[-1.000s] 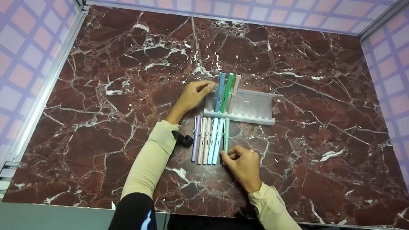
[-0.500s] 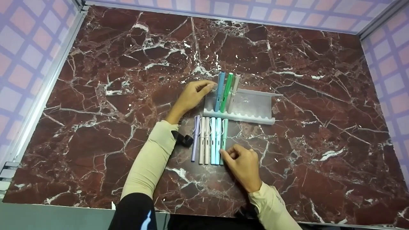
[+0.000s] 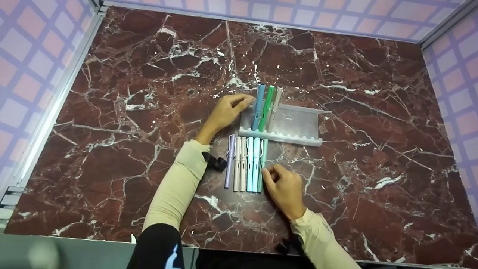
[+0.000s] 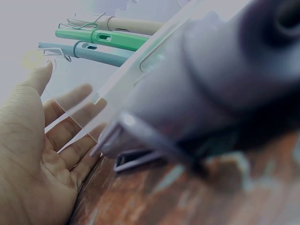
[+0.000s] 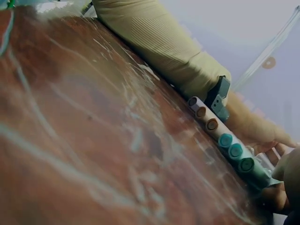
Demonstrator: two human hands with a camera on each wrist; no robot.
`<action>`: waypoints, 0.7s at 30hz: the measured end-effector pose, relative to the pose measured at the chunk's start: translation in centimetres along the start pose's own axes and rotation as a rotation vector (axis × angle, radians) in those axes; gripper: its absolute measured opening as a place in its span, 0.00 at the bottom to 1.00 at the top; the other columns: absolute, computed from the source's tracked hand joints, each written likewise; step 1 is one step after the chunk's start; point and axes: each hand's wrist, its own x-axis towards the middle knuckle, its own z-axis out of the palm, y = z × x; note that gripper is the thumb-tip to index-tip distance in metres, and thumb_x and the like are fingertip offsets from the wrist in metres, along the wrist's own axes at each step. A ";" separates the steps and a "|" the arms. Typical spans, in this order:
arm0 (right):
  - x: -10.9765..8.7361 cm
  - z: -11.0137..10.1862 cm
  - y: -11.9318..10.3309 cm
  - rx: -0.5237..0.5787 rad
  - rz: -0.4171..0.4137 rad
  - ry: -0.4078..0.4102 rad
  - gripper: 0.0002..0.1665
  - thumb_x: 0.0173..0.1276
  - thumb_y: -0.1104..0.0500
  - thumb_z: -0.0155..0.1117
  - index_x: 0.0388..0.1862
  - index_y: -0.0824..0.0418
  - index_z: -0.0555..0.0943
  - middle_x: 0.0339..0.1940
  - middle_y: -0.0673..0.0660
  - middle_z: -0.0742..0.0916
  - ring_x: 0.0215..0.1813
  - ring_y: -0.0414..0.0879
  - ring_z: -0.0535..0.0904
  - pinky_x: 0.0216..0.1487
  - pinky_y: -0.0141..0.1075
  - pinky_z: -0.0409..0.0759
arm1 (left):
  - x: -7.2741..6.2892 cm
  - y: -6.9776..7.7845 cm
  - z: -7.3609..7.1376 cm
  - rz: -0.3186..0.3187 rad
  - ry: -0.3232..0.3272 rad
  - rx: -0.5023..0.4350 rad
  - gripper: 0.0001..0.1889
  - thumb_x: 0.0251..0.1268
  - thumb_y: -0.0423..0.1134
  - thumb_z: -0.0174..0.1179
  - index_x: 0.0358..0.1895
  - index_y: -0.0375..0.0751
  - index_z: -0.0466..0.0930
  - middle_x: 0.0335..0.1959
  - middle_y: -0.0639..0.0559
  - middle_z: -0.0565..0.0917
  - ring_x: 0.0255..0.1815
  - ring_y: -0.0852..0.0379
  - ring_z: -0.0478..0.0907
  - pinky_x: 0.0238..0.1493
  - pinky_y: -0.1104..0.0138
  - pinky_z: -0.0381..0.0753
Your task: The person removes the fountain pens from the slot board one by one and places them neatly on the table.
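Six-odd capped pens lie side by side on the table: a purple pen (image 3: 229, 160), two taupe pens (image 3: 239, 164), two light-blue pens (image 3: 253, 164) and a dull green pen (image 3: 263, 151) at the right end. My right hand (image 3: 285, 186) has its thumb and curled index finger at the dull green pen's barrel; in the right wrist view they sit at the pen's far side. My left hand (image 3: 226, 111) rests at the left end of a clear pen stand (image 3: 295, 123). In the left wrist view its fingers (image 4: 70, 136) show loosely spread behind the clear panel.
On the stand's left part lean a blue pen (image 3: 258, 108), a bright green pen (image 3: 266, 108) and another taupe pen (image 3: 275, 104). Notches line its front edge. Beneath everything is a dark red marbled table (image 3: 149, 74), with checked walls (image 3: 33, 56) around it.
The dull green pen's lower end has swung left against the light-blue pens, and the row has straightened. My right hand has slid slightly up along the pen. The left hand stays at the stand.
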 end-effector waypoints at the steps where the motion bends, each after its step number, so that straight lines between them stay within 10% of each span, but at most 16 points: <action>1: 0.3 0.0 0.1 0.002 -0.006 -0.004 0.11 0.61 0.61 0.73 0.22 0.59 0.81 0.12 0.47 0.80 0.14 0.36 0.67 0.17 0.33 0.70 | 0.1 0.0 0.1 0.000 -0.002 -0.002 0.18 0.78 0.45 0.54 0.56 0.37 0.83 0.54 0.45 0.86 0.54 0.53 0.82 0.62 0.64 0.77; 14: 5.7 1.4 2.3 0.135 -0.096 0.163 0.05 0.61 0.66 0.68 0.28 0.65 0.81 0.24 0.59 0.85 0.26 0.52 0.78 0.30 0.41 0.77 | 0.1 0.2 -0.2 -0.010 0.005 -0.013 0.17 0.77 0.47 0.54 0.55 0.40 0.84 0.53 0.47 0.87 0.54 0.53 0.82 0.61 0.62 0.77; 21: 8.6 1.8 3.8 0.042 -0.089 0.239 0.09 0.60 0.60 0.71 0.39 0.62 0.83 0.38 0.59 0.88 0.39 0.55 0.76 0.47 0.49 0.64 | 0.0 0.3 0.1 -0.030 0.006 0.007 0.17 0.77 0.48 0.54 0.55 0.41 0.84 0.53 0.46 0.87 0.49 0.54 0.83 0.55 0.64 0.80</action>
